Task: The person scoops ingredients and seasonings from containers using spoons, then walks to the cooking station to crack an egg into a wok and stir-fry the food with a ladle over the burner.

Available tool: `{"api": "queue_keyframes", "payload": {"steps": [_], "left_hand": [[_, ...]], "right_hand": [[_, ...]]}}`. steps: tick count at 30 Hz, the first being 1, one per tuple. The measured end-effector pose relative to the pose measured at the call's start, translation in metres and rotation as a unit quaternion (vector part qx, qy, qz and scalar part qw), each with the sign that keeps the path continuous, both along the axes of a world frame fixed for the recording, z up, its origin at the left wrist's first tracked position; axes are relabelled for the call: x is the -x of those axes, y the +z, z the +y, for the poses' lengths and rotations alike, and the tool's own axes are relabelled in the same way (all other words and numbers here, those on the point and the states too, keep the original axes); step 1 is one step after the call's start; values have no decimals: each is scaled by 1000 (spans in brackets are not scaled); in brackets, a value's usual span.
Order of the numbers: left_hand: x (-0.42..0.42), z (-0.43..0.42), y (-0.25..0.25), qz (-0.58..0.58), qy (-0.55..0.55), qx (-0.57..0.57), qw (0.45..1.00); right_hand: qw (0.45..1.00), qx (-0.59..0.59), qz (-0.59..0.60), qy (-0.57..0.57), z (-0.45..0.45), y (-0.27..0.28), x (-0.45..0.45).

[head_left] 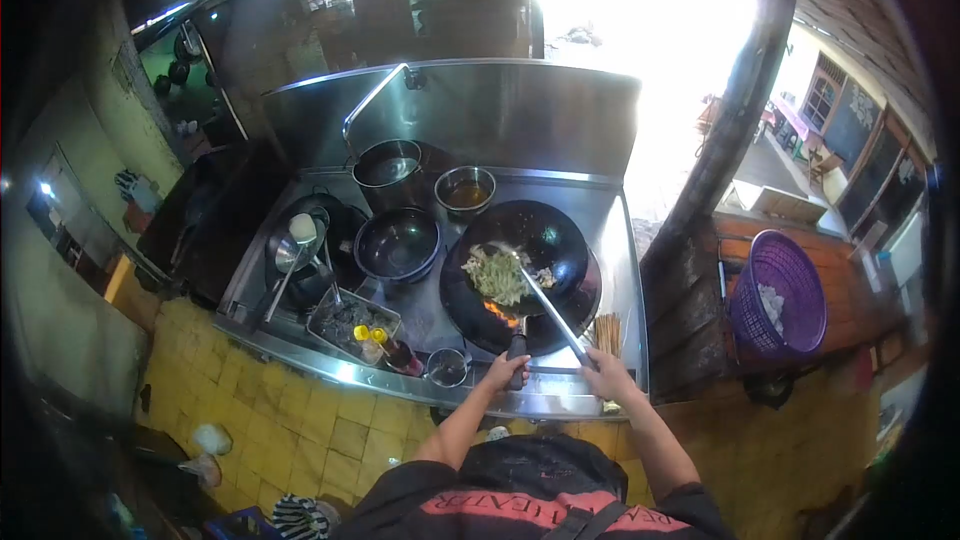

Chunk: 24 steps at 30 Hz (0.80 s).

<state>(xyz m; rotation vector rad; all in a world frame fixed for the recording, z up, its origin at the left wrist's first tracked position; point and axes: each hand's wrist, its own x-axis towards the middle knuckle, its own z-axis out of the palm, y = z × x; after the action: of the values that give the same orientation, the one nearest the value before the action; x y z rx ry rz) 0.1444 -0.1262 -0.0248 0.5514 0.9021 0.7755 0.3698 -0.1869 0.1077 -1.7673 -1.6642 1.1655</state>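
Note:
A black wok (560,230) is tilted over the burner, with orange flame (500,313) showing below its near edge. My left hand (507,373) is closed around the wok's dark handle (517,345). In the wok lies a pile of pale green and whitish food (498,277), apparently chopped vegetables. My right hand (608,377) grips a long-handled metal wok utensil (553,310), which slants up and left into the food. Its head is too small and covered to tell ladle from spatula. A bamboo whisk-like bundle of sticks (607,333) stands beside my right hand.
Left of the wok are a dark basin (398,243), a tall pot (388,162), a steel bowl (465,189) and a tray with bottles (352,320). A steel cup (447,368) sits at the stove's front. A purple basket (778,292) rests on a wooden table at right.

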Motion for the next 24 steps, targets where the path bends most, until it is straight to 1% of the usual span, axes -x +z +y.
{"api": "queue_keyframes", "payload": {"steps": [1, 2, 3, 4, 5, 6, 8, 9, 10, 11, 12, 13, 14, 15, 16, 17, 18, 20, 21, 22, 23, 24], "left_hand": [[0, 1, -1, -5, -2, -9, 1000], [0, 0, -3, -9, 1, -8, 1000], [0, 0, -3, -9, -1, -3, 1000], [0, 0, -1, -10, -3, 2, 1000], [0, 1, 1, -13, -2, 0, 1000], [0, 2, 7, -7, 0, 17, 1000], [-3, 0, 9, -2, 0, 44, 999], [-5, 3, 6, -3, -7, 58, 998], [-5, 5, 2, -4, -12, 70, 997], [-14, 6, -2, -3, 24, 75, 997], [-23, 3, 12, -2, 28, 75, 997], [-33, -10, 45, -76, 48, 106, 990], [-38, -17, 82, -150, 63, 132, 978], [-35, -22, 120, -205, 32, 168, 964], [-28, -30, 149, -256, 0, 211, 943], [-18, -35, 163, -270, -38, 237, 933], [-11, -29, 158, -232, -63, 219, 946], [4, -8, 110, -219, -72, 173, 957], [6, -5, 86, -227, -35, 184, 956], [1, -18, 83, -227, -33, 190, 955], [-9, -34, 81, -102, -21, 134, 985], [-18, -48, 84, 24, -10, 70, 997]], "right_hand": [[994, -76, -80, 23, -3, 4, -6], [975, -149, -157, 46, -7, 6, -12], [975, -149, -159, 48, -7, 18, -8], [974, -54, -219, 39, -5, 34, 3], [960, 41, -276, 28, -3, 43, 13], [955, 23, -295, 15, 2, 28, 22], [959, 32, -281, -29, 15, 4, 49], [969, -3, -247, -15, 23, -19, 46], [977, -38, -211, -1, 24, -19, 47], [981, -5, -186, 53, 27, -10, 26], [978, -18, -196, 71, 24, 20, 11], [972, 38, -216, 80, 18, 65, 1], [963, 58, -259, 56, 8, 95, -5], [949, 60, -305, 56, 1, 117, -7], [950, 62, -301, 50, 2, 112, -10], [960, 45, -266, 75, 2, 102, -15], [967, 28, -232, 101, -1, 96, -18], [963, 52, -238, 113, -6, 105, -12], [969, 41, -215, 117, -9, 105, -12], [973, 26, -194, 121, -12, 104, -13], [974, 5, -194, 119, -13, 94, -18], [974, 2, -194, 117, -16, 101, -13]]}}
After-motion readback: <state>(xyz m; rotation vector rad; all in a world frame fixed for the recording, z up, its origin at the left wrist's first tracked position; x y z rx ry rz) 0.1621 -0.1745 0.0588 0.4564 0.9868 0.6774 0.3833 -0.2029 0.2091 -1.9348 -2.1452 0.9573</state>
